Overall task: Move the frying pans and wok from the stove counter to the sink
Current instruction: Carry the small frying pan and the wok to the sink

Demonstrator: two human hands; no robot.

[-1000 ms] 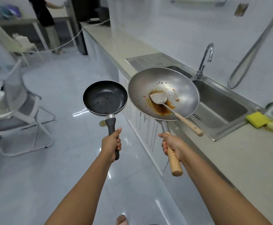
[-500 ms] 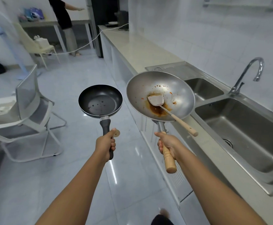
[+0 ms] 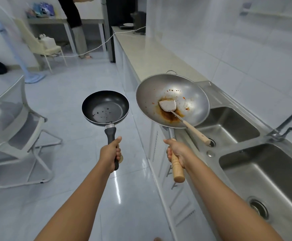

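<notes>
Your right hand (image 3: 176, 153) gripped the wok (image 3: 172, 100); your left hand (image 3: 110, 153) gripped the frying pan (image 3: 105, 106). The loose spatula (image 3: 185, 119), overhanging the sink (image 3: 228, 129), risked sliding out if tilted.

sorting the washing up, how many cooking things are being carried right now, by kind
frying pan: 1, in the left hand
wok: 1, in the right hand
spatula: 1, lying in the wok
total: 3
</notes>
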